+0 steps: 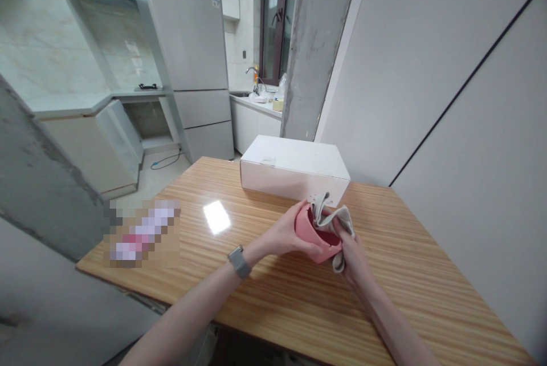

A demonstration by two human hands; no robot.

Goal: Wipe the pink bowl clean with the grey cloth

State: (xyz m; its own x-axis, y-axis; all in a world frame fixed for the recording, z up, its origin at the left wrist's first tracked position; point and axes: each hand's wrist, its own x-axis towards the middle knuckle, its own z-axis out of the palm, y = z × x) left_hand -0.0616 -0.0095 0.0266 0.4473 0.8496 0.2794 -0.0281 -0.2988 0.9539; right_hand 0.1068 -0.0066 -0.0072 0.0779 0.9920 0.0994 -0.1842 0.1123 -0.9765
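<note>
A pink, hollow container [308,233], like a cup or small pot, is held tilted above the wooden table, its opening turned to the right. My left hand [285,232] wraps round its left side, with the thumb along the near edge. A light grey cloth [341,219] is bunched in my right hand [348,243], pressed at the container's rim. Part of the cloth pokes up at the far side, and another fold hangs below my right fingers. The container's inside is mostly hidden by cloth and fingers.
Just behind my hands a white box [294,155] lies on the wooden table [256,292]. A blurred pink and lilac item [143,232] rests near the table's left edge. Beyond stand a fridge [188,35] and a sink counter [256,112]; a wall [461,98] borders the right.
</note>
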